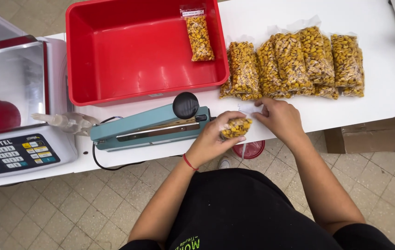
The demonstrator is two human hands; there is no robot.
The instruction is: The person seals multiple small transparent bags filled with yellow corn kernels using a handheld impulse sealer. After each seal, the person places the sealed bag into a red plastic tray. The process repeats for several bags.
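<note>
Yellow corn kernels in small clear bag (pixel 236 127) — left hand (pixel 211 141) fingers grasping it, right hand (pixel 280 118) apparently pinching its top

Small clear bag of yellow kernels (pixel 236 127), tilted, at table edge just right of heat sealer.

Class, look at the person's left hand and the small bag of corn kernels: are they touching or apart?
Touching. The head view shows the left hand with its fingers wrapped around the small bag of corn kernels, no gap between them.
</note>
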